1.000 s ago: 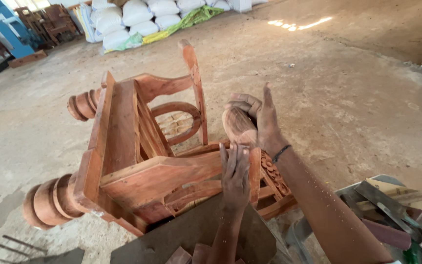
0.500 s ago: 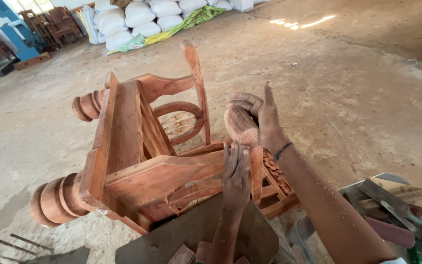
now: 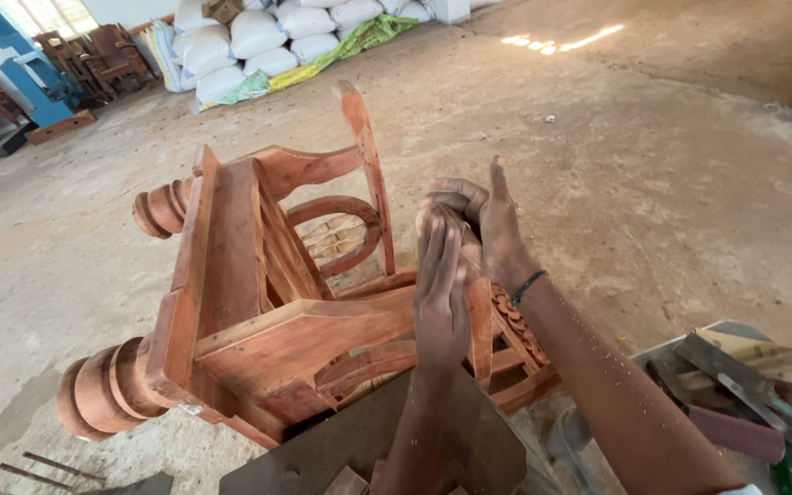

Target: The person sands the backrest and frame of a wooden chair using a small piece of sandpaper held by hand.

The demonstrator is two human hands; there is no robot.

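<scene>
— Reddish wood: a carved chair [image 3: 258,312] lies tipped on its side, centre frame, on the dusty floor [image 3: 671,183]. Hands?

— Left hand [image 3: 440,302] flat, fingers extended, pressed on a turned leg end [image 3: 442,225]. Right hand [image 3: 478,225] curled round that same end, thumb up. White sacks [image 3: 258,41] upper left.

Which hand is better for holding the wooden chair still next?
Probably the right hand: its fingers curl round a rounded end of the chair. The left hand only lies flat against the wood, fingers straight, gripping nothing.
</scene>
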